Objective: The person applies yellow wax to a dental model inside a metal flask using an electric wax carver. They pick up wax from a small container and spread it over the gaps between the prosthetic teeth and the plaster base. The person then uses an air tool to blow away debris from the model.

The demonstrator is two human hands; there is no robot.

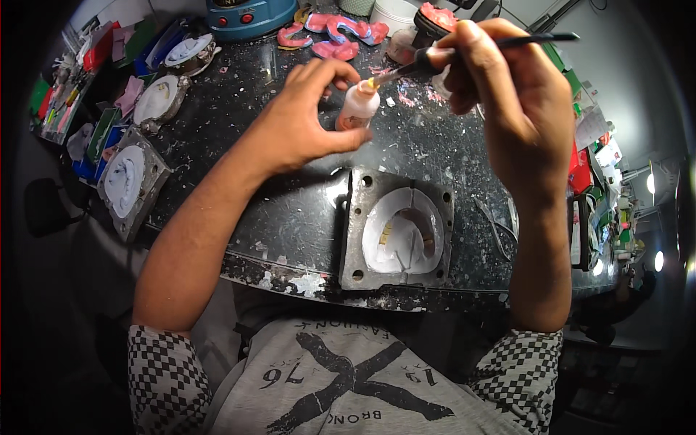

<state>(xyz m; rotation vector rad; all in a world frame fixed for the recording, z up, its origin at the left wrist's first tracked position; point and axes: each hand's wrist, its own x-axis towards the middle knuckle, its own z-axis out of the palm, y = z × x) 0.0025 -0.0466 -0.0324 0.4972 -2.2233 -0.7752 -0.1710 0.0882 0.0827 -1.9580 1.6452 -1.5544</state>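
My left hand [297, 116] curls around a small white plastic bottle [359, 105] at the upper middle of the bench, thumb along its lower side. My right hand [511, 101] grips a dark-handled brush [540, 38], its tip at the yellowish bottle mouth. Below them lies an open metal flask [441, 221] containing white, U-shaped plaster [380, 250] with yellowish pieces inside.
More flasks with plaster [123, 181] line the left, beside coloured trays [156, 36]. Pink moulded pieces [335, 51], a white tub [391, 13] and a blue machine [246, 22] stand at the back. Metal tools [496, 228] and a red box [580, 170] are on the right.
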